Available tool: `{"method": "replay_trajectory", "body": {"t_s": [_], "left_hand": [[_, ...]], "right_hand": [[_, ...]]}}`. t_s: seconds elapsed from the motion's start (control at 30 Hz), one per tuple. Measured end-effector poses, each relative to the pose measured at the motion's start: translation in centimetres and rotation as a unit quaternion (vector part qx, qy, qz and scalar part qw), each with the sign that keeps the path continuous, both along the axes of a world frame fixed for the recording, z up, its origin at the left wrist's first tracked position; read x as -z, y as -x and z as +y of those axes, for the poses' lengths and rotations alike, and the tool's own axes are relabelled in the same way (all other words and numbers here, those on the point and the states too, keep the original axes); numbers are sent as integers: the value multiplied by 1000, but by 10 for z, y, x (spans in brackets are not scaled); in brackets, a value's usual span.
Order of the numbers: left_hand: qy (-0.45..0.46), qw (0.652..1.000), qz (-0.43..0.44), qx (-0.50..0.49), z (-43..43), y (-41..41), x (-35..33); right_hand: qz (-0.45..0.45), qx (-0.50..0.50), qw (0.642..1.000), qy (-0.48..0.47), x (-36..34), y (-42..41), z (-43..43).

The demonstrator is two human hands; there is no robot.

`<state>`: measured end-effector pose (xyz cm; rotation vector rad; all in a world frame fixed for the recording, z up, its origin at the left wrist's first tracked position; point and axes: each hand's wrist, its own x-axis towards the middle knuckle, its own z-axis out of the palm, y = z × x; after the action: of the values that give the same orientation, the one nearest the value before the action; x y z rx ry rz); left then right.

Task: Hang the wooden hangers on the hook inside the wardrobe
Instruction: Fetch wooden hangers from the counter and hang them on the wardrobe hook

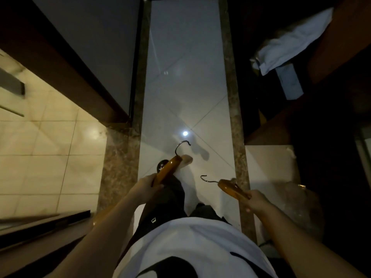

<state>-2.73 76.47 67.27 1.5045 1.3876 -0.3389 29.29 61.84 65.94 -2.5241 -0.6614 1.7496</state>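
Observation:
I look straight down at the floor and my own legs. My left hand (147, 188) grips a wooden hanger (167, 170) by one arm, its metal hook pointing up and away from me. My right hand (256, 200) grips a second wooden hanger (230, 188), whose metal hook points to the left. Both hangers are held low in front of my body, apart from each other. The dark wardrobe (301, 117) stands open on the right; no hook inside it is visible.
A pale cloth (289, 45) lies on a wardrobe shelf at the upper right. A dark wooden door frame (70, 63) runs along the left, with a lit tiled room (40, 147) behind it. A glossy white floor strip (184, 87) stretches ahead between brown stone borders.

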Motion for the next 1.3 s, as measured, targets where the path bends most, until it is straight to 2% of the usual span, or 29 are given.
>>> {"method": "replay_trajectory", "body": {"t_s": [0.17, 0.33, 0.47, 0.57, 0.8, 1.03, 1.3], "left_hand": [[18, 999, 24, -35, 83, 33, 11], [4, 994, 90, -55, 165, 81, 10], [-2, 989, 133, -59, 222, 93, 4], [-8, 990, 121, -73, 263, 83, 1], [-14, 995, 50, -82, 355, -15, 6], [11, 1000, -5, 28, 446, -163, -3], [-23, 991, -78, 109, 543, -286, -19]], "right_hand": [[31, 1, 999, -42, -11, 21, 118], [42, -34, 994, -90, -23, 42, 227], [48, -33, 991, -120, -29, 44, 290], [50, -15, 990, -134, -25, 32, 324], [26, 71, 992, -105, -5, -30, 374], [6, 200, 978, -59, 1, -129, 414], [-35, 210, 976, -53, -5, -219, 470]]}}
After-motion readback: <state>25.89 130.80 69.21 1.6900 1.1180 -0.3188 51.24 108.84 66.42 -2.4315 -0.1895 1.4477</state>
